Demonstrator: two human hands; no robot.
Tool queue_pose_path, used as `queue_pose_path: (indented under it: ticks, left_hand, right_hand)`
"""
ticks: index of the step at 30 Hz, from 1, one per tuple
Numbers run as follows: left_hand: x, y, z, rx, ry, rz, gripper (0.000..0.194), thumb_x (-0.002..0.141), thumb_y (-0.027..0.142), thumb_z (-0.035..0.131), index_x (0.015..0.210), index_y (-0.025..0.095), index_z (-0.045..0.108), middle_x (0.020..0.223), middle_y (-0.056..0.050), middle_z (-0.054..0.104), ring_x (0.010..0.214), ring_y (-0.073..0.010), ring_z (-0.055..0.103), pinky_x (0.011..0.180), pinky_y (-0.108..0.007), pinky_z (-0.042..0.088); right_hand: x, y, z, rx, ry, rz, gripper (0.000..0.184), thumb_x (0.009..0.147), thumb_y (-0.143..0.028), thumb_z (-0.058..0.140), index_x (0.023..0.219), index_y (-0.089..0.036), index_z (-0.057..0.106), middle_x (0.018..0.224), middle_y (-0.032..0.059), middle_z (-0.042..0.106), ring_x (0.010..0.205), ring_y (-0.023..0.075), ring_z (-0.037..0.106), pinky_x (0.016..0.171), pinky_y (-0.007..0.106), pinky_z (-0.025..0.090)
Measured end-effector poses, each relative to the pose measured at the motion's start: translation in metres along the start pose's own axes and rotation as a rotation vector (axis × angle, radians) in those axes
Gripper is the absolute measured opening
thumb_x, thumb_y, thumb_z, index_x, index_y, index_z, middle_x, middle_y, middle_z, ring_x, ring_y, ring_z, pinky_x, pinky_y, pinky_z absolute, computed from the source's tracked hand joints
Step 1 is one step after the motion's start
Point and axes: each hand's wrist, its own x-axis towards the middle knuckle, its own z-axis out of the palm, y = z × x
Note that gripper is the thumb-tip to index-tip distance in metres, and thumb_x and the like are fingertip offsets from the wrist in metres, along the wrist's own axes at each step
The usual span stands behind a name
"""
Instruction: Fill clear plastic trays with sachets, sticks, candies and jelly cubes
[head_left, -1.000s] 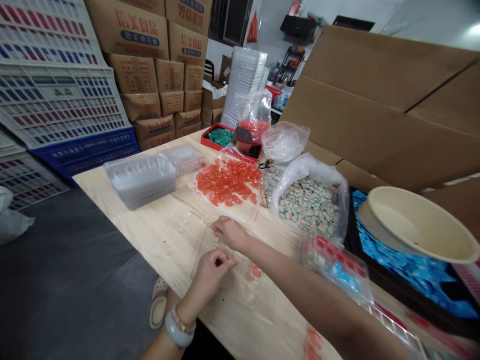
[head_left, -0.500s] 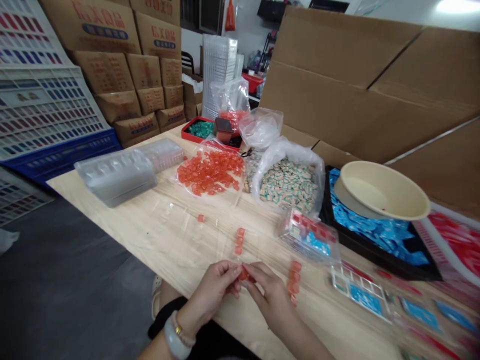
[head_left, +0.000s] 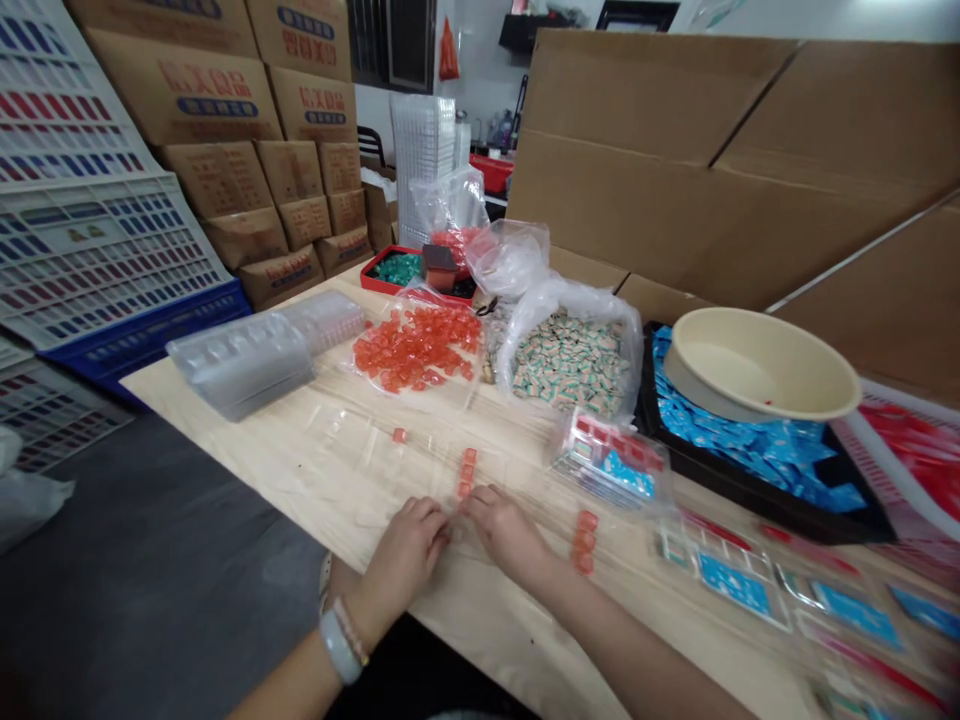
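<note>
In the head view, the person's left hand [head_left: 405,552] and right hand [head_left: 506,530] lie low over a pale wooden surface [head_left: 469,610], close to each other but not touching. Both hands are half open, with the fingers loosely curved, and they do not look clenched. I cannot tell if a small piece is held under the fingers. Just ahead of the right fingertips [head_left: 474,497] stands a short row of orange candies [head_left: 466,472], and a single orange candy [head_left: 399,435] lies farther to the left. A second short row of orange candies [head_left: 583,541] lies to the right of the right hand. A white band [head_left: 339,647] is around the left wrist. Behind the hands are a clear bag of orange candies [head_left: 416,345] and a bag of striped candies [head_left: 570,362]. Clear plastic trays [head_left: 240,365] lie on the left side, and filled packs with blue and red pieces [head_left: 611,460] lie on the right. Farther right, a cream basin [head_left: 757,365] sits on a black tray [head_left: 739,478] of blue packets [head_left: 757,450].
</note>
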Motion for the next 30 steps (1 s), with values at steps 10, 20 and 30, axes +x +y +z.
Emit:
queue_pose_path:
  ticks: [10, 20, 30]
  left_hand:
    - [0.002, -0.008, 0.003, -0.094, -0.058, -0.03, 0.017, 0.075, 0.009, 0.045, 0.084, 0.018, 0.056, 0.09, -0.005, 0.053, 0.088, -0.0177, 0.045, 0.079, -0.032, 0.039]
    - [0.018, -0.014, -0.02, -0.13, -0.046, 0.045, 0.017, 0.076, 0.011, 0.045, 0.086, 0.019, 0.056, 0.091, -0.004, 0.054, 0.087, -0.0151, 0.049, 0.079, -0.027, 0.042]
    - [0.22, -0.069, -0.088, 0.452, 0.163, 0.031, 0.031, 0.078, 0.017, 0.044, 0.108, 0.02, 0.052, 0.106, -0.006, 0.053, 0.097, -0.0188, 0.046, 0.081, -0.03, 0.037]
  right_hand:
    - [0.007, -0.003, -0.002, -0.23, -0.126, -0.235, 0.015, 0.079, -0.012, 0.05, 0.092, -0.016, 0.057, 0.083, 0.0033, 0.055, 0.078, 0.0159, 0.048, 0.069, 0.025, 0.043]
    - [0.0, 0.01, 0.032, -0.159, 0.116, -0.143, 0.017, 0.078, -0.011, 0.049, 0.092, -0.019, 0.055, 0.081, 0.0037, 0.059, 0.073, 0.0163, 0.052, 0.066, 0.028, 0.045]
    - [0.089, 0.031, -0.035, -0.088, 0.158, -0.011, 0.02, 0.083, -0.019, 0.038, 0.092, -0.018, 0.055, 0.088, 0.0067, 0.056, 0.08, 0.016, 0.052, 0.071, 0.027, 0.042]
